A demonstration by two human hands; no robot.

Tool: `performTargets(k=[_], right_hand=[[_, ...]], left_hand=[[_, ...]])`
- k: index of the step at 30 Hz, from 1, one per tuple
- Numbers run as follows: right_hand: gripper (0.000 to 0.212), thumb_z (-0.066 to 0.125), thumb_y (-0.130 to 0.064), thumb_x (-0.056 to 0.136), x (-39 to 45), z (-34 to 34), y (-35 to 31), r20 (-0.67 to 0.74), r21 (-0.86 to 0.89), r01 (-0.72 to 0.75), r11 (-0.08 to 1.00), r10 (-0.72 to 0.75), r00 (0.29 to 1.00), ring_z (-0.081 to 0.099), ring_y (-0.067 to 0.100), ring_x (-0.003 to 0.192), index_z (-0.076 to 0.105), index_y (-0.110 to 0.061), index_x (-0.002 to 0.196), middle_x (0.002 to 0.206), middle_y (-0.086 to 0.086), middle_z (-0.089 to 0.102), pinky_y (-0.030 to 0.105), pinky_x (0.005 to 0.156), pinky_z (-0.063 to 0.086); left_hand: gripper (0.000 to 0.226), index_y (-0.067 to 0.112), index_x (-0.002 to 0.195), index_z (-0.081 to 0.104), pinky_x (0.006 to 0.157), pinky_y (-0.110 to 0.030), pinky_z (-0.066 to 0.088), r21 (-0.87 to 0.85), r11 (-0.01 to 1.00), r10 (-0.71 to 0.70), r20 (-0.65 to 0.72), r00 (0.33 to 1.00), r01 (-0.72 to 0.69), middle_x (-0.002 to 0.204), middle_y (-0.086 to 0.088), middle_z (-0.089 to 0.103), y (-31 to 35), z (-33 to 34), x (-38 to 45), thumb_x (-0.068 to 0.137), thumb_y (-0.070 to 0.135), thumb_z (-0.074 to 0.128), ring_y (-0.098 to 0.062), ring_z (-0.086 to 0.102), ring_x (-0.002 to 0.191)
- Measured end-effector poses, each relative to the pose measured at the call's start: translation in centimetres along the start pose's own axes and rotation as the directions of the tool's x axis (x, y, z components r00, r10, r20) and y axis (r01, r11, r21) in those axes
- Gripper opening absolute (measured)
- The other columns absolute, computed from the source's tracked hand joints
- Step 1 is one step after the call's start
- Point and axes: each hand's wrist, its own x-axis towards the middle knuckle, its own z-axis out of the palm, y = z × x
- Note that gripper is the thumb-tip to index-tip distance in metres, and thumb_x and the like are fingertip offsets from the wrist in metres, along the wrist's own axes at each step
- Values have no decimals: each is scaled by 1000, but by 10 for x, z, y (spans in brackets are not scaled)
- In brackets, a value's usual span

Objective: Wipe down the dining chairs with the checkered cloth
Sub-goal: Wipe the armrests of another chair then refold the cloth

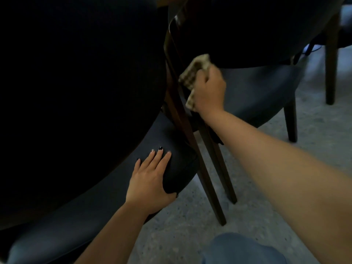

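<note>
Two dark upholstered dining chairs stand side by side. The near chair's seat (106, 197) fills the lower left below its black backrest (76, 92). My left hand (150, 180) lies flat on that seat's corner, fingers straight and thumb hooked under the edge. My right hand (209, 88) grips the bunched beige checkered cloth (190, 73) and presses it against the brown wooden leg frame (177, 103) between the chairs. The second chair's seat (266, 88) lies behind my right hand.
Wooden legs (213, 178) run down to the speckled grey floor (247, 178). More chair legs (331, 69) stand at the right. My knee in blue jeans (242, 248) shows at the bottom. A table edge (162, 2) is visible at the top.
</note>
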Motion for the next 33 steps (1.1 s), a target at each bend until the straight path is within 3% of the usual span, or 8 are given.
performTargets(k=[3, 9, 14, 19, 22, 25, 30, 33], right_hand=[[27, 46, -4, 94, -26, 28, 9, 246, -21, 130, 991, -121, 962, 54, 17, 100, 60, 1, 116, 109, 11, 60, 10, 80, 31], [21, 40, -29, 97, -55, 33, 54, 279, -75, -340, 937, 347, 895, 53, 7, 73, 60, -24, 91, 79, -9, 57, 17, 58, 34], [23, 41, -32, 97, -127, -20, 108, 316, -138, -665, 734, 669, 673, 58, 17, 81, 62, -25, 88, 83, 1, 60, 30, 69, 43], [22, 44, -29, 95, -96, -15, 56, 348, 79, -671, 737, 611, 711, 62, 14, 82, 62, -33, 82, 87, -3, 64, 28, 64, 45], [24, 44, -30, 93, -63, -3, 7, 410, 175, -583, 793, 479, 776, 65, 20, 92, 67, -30, 87, 95, 2, 70, 34, 79, 51], [25, 41, -23, 96, -34, 9, -36, 430, 176, -543, 821, 432, 793, 65, 23, 92, 65, -18, 97, 99, 10, 68, 34, 82, 50], [23, 43, -17, 97, 4, 22, -91, 452, 148, -542, 827, 431, 781, 56, 16, 69, 60, -15, 83, 77, 4, 58, 13, 49, 44], [21, 45, -19, 97, 18, 24, -126, 486, 153, -483, 862, 359, 796, 59, 25, 90, 59, -15, 84, 88, 9, 60, 30, 81, 51]], left_hand=[[110, 36, 153, -13, 120, -41, -7, 14, 1000, 0, -32, 999, 0, 165, 9, -6, -1, 2, -9, 69, 76, 46, -7, -18, 146], [109, 33, 152, -17, 121, -46, -5, 33, 999, 5, -38, 999, -4, 165, 7, -8, 0, 6, -12, 72, 74, 45, -14, -16, 150], [115, 33, 152, -18, 120, -47, -7, 28, 1000, 1, 8, 1000, -1, 164, 9, -13, 1, 1, -9, 70, 75, 50, -14, -20, 149], [101, 30, 155, -11, 122, -44, 7, -79, 997, -7, 71, 997, 12, 166, 3, -3, 10, -25, -13, 85, 59, 57, -16, -8, 151], [84, 29, 155, 5, 110, -34, 36, -206, 977, 8, -188, 982, -48, 158, 2, 31, 27, -65, -20, 91, 44, 58, -12, 25, 146], [80, 36, 151, 5, 94, -19, 37, -246, 962, 37, -299, 954, -115, 155, 8, 33, 49, -121, -32, 92, 37, 59, -6, 37, 136], [67, 19, 149, 31, 85, -30, 56, 58, 963, 254, -505, 825, -262, 147, -2, 48, 71, -222, -66, 88, 30, 57, -16, 51, 129], [56, 9, 140, 50, 100, -46, 49, 256, 916, 401, -559, 726, -309, 143, -13, 52, 69, -277, -81, 86, 22, 56, -28, 45, 136]])
